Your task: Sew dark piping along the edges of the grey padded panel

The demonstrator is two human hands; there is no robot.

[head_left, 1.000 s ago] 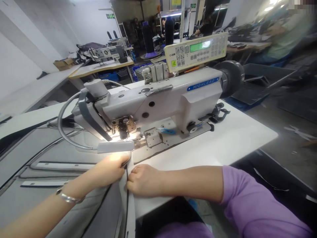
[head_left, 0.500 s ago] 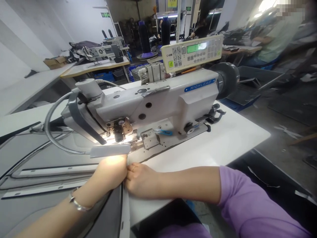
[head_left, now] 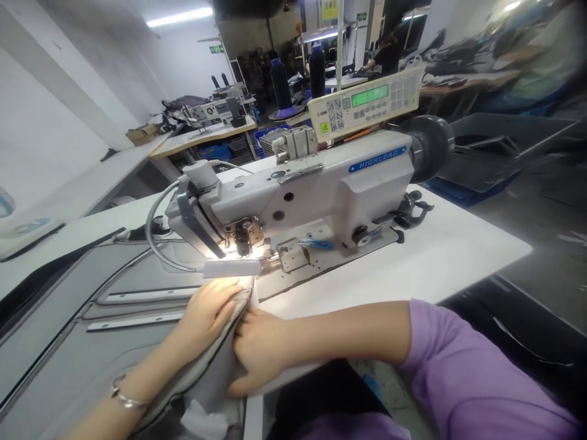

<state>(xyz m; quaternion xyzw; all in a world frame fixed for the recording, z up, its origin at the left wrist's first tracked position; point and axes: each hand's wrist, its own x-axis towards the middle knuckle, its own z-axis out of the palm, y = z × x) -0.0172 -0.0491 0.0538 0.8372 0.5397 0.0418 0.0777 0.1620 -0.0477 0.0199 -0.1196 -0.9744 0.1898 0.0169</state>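
- My left hand [head_left: 211,308] lies over the near edge of the grey fabric panel [head_left: 126,345], its fingers reaching toward the lit needle area; I cannot tell whether the thumb and fingers pinch the cloth between them.
- My right hand [head_left: 259,342] is against the panel's right-hand edge, just beside the left, with the thumb splayed away from the fingers; the fingertips are partly hidden, so I cannot tell whether they grip the cloth.
- The panel spreads over the left part of the white table [head_left: 413,269], dark piping running along its seams, its near edge raised and folded between my hands.
- Two pale strips, an upper one [head_left: 158,295] and a lower one [head_left: 132,321], lie across the panel beyond my left forearm.
- The lamp [head_left: 232,268] on its bent metal hose shines down just above my left fingertips.
- The HIGHLEAD sewing machine [head_left: 316,189] stands in front of my hands, the C-60M control panel [head_left: 367,101] above it.
- Blue-handled thread snips [head_left: 316,243] rest on the machine's bed, apart from both hands.
- A silver bracelet [head_left: 128,401] circles my left wrist, and a lavender sleeve [head_left: 463,366] covers my upper right arm.
- Two dark thread cones [head_left: 280,88] stand behind the machine.
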